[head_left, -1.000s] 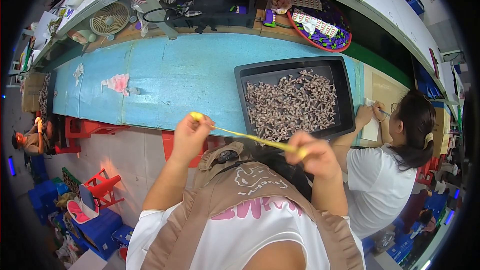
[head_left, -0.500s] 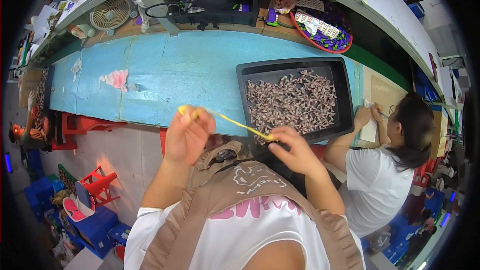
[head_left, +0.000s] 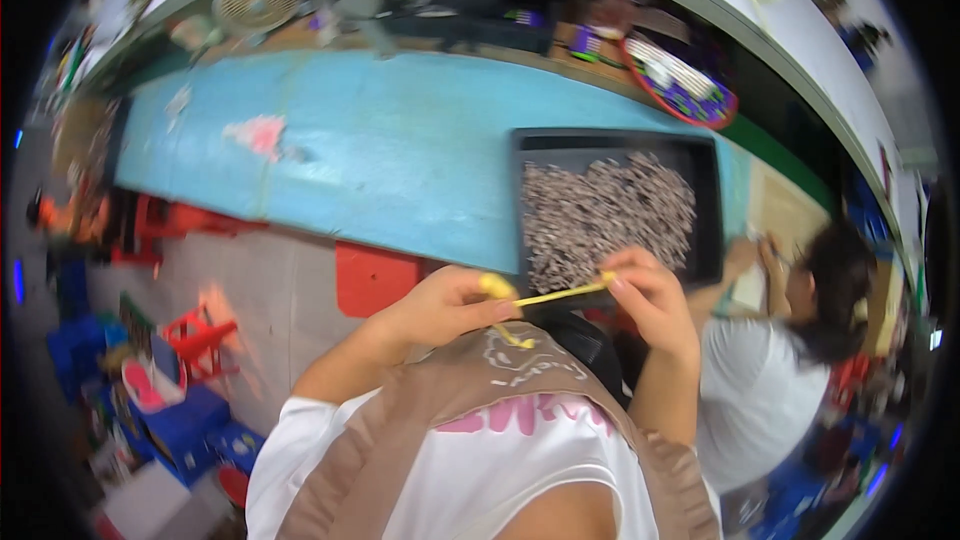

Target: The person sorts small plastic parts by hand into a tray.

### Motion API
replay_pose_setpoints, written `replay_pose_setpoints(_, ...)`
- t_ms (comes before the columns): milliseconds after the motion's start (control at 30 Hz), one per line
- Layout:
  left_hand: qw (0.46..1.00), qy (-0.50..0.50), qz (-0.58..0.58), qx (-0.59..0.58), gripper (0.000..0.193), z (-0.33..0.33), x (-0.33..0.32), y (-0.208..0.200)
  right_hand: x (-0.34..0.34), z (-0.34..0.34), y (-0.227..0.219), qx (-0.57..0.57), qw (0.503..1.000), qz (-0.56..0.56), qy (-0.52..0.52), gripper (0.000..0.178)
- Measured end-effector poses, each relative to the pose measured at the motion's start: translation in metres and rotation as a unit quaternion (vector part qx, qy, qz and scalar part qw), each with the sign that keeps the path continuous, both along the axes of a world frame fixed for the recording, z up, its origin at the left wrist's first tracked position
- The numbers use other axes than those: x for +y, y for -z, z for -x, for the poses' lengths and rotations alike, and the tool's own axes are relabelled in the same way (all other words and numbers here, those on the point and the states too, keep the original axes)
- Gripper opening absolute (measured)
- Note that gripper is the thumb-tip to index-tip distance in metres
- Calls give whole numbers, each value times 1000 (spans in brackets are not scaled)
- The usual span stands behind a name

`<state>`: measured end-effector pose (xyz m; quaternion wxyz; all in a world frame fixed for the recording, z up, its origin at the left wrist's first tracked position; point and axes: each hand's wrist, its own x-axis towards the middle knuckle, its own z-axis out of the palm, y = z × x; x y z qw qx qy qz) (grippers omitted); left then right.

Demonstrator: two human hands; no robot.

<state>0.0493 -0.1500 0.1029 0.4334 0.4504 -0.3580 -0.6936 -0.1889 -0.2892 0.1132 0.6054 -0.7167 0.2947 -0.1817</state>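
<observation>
A thin yellow cord [head_left: 560, 296] is stretched between my hands, over my apron and in front of the near edge of a black tray. My left hand [head_left: 445, 308] pinches it between thumb and fingers, and a loose yellow end hangs below. My right hand [head_left: 652, 308] grips the other end between thumb and forefinger. Yellow also shows at the fingertips of both hands, but whether it is cord or a fingertip cover I cannot tell. In the black tray [head_left: 620, 143] lie many small brownish-grey pieces [head_left: 605, 220], blurred now.
The blue tabletop [head_left: 400, 140] carries a crumpled pink-and-white tissue [head_left: 260, 135] at the left. Behind the tray stands a red-rimmed basket [head_left: 690, 112] with purple and green pieces. A red stool [head_left: 375, 278] is under the near edge. A co-worker [head_left: 765, 370] sits at my right.
The view has shifted, so table and tray appear farther right. My left hand has come down and toward my right hand; the cord's span is shorter, with an end now hanging below the left hand.
</observation>
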Motion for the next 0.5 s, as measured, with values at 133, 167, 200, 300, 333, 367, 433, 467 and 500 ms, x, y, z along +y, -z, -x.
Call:
replay_pose_setpoints(133,997,-55,1,59,19,5,-9,12,8,14,2,25,994,-91,51,18)
replay_pose_setpoints(167,994,-50,-48,86,19,1,-13,1,10,19,8,8,989,-105,100,22)
replay_pose_setpoints(200,991,-77,-52,100,18,5,-11,9,9,21,12,-26,990,-107,90,23)
replay_pose_setpoints(300,983,-115,-2,141,17,5,-9,11,-1,20,13,-26,987,-147,54,28)
replay_pose_setpoints(333,983,-127,1,135,17,3,-8,13,-5,19,16,-69,987,-137,35,24)
replay_pose_setpoints(367,982,-136,4,129,17,2,-8,14,-7,18,18,-111,985,-127,19,24)
replay_pose_setpoints(433,975,-153,38,158,17,2,-12,16,-6,11,17,-183,965,-181,56,24)
replay_pose_setpoints(467,965,-169,71,186,18,2,-14,17,-4,6,16,-254,934,-231,94,35)
replay_pose_setpoints(500,965,-169,71,186,18,3,-16,18,-1,0,16,-323,895,-281,128,49)
